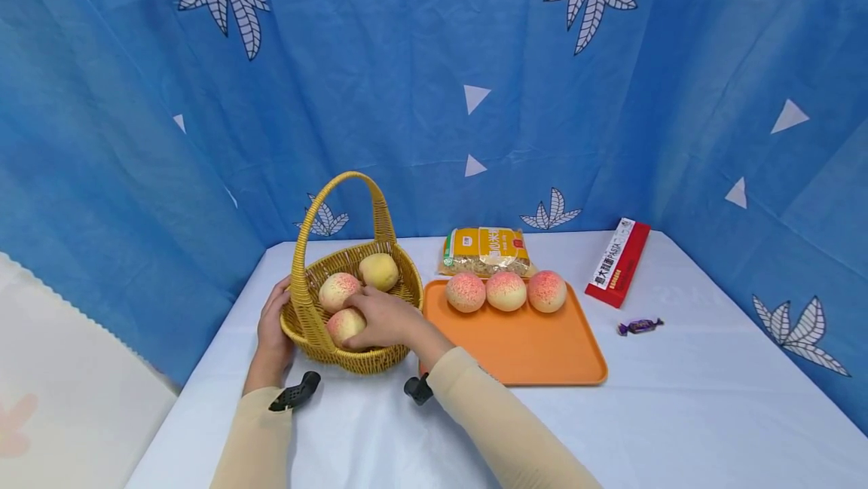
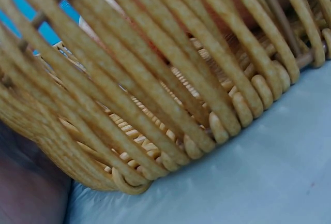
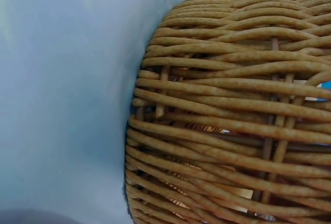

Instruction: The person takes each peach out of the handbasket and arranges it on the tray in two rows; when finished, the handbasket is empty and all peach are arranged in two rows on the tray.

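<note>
A yellow wicker basket [image 1: 386, 358] with a tall arched handle stands on the left of the table. My left hand [image 1: 273, 325] holds its left side near the rim. Inside the basket, my right hand [image 1: 388, 317] grips the front peach [image 1: 343, 325], its fingers over the fruit. Behind that lie another pink-speckled peach [image 1: 338, 291] and a plain yellow fruit [image 1: 379, 271]. Woven basket walls [image 2: 170, 89] fill most of both wrist views, including the right wrist one [image 3: 227, 94], hiding the fingers' grip there.
Right of the basket lies an orange tray [image 1: 515, 353] with three peaches [image 1: 505, 291] in a row along its back. A yellow food packet [image 1: 484, 249] sits behind it. Farther right are a red pasta box [image 1: 618, 263] and a purple wrapped candy [image 1: 640, 326]. Blue curtains [image 1: 434, 97] enclose the table.
</note>
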`<state>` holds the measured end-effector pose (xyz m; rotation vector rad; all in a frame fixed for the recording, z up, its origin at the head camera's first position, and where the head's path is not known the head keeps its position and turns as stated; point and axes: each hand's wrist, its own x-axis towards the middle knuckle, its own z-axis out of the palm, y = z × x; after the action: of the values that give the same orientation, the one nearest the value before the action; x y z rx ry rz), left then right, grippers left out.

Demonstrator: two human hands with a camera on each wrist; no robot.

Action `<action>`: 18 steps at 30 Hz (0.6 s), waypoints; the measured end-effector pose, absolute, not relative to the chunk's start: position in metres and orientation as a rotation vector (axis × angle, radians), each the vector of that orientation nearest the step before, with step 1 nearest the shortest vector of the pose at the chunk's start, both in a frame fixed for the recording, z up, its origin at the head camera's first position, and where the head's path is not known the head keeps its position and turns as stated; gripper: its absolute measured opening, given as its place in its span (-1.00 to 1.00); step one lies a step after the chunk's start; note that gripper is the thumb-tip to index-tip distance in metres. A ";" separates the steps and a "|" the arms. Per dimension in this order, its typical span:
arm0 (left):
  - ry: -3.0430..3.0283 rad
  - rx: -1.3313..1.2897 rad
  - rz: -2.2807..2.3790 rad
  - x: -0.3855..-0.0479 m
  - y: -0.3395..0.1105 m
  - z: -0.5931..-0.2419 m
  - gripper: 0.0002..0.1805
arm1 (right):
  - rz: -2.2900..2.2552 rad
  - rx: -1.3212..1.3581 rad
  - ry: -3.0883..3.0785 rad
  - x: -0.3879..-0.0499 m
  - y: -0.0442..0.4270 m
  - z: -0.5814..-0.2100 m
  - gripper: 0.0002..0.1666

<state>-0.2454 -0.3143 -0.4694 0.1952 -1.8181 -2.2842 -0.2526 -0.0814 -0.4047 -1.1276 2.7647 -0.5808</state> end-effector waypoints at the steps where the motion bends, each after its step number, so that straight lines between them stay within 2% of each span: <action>1: -1.822 0.197 -2.283 -0.245 -0.314 -0.470 -0.55 | -0.592 -1.135 2.764 -0.253 -0.081 -0.405 -0.33; 9: -1.817 0.203 -2.290 -0.244 -0.315 -0.469 -0.56 | -0.735 -1.126 2.783 -0.251 -0.078 -0.406 -0.37; 18: -1.822 0.174 -2.305 -0.243 -0.316 -0.468 -0.55 | -0.895 -1.077 2.817 -0.248 -0.074 -0.403 -0.24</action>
<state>-0.2433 -0.3155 -0.4681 0.1743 -1.8217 -2.3045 -0.2479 -0.0737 -0.4033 -1.0769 2.8168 -0.8953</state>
